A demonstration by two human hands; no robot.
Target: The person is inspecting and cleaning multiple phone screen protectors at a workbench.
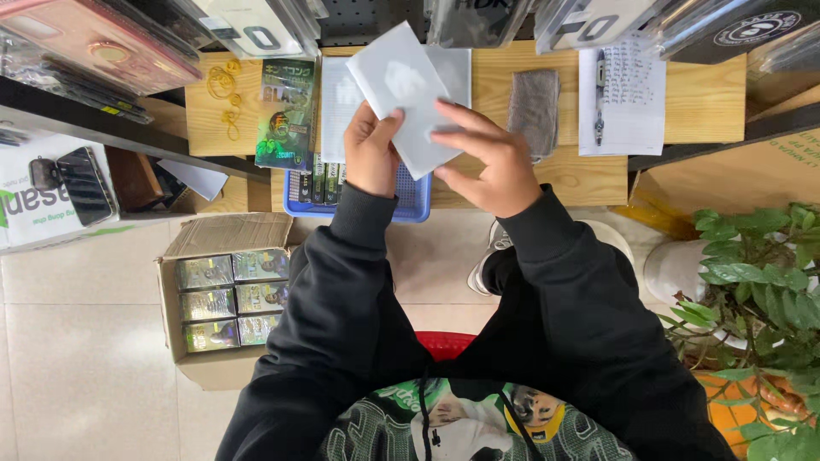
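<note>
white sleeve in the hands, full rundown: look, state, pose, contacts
The white sleeve is a thin, flat rectangle, apparently translucent plastic or paper, with a paler patch near its middle. It is tilted diagonally, one corner pointing up past the wooden table's far edge, held in the air above the blue basket. The left hand pinches its lower left edge; the right hand lays fingers across its lower right part. What it contains cannot be told.

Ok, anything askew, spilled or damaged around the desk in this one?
Nothing spilled or damaged. Both hands, left hand and right hand, hold a white sleeve tilted over the desk. The cardboard box of packs sits open on the floor.
</note>
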